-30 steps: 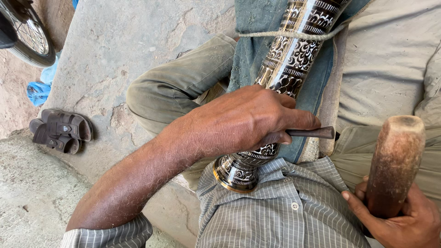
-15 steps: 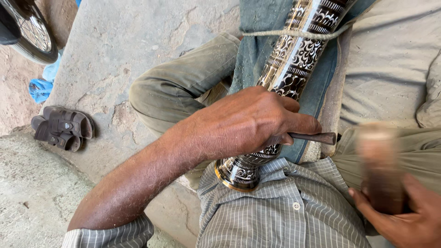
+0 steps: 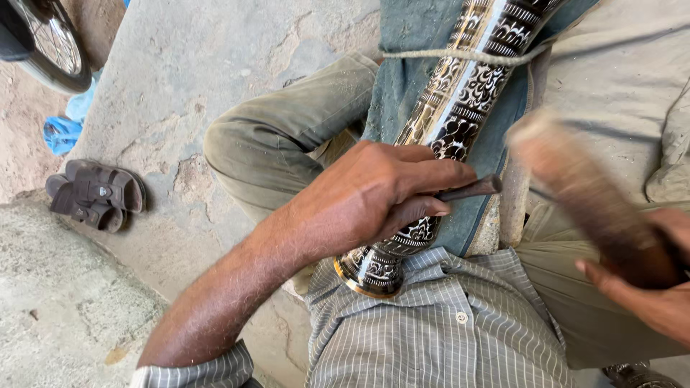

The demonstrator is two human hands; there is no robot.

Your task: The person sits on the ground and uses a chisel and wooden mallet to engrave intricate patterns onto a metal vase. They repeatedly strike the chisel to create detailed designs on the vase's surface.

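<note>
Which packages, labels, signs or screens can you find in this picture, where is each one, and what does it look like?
None: no package, label, sign or screen shows.
The nearest to one is a crumpled blue bag or wrapper, lying on the ground at the far left beside a wheel; whether it is packaging cannot be told.

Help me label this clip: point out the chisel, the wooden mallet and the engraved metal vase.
chisel (image 3: 476, 188), head view, on its bare end past the left-hand fingers.
wooden mallet (image 3: 586, 197), head view, on its blurred head.
engraved metal vase (image 3: 467, 86), head view, on the patterned body.
</note>
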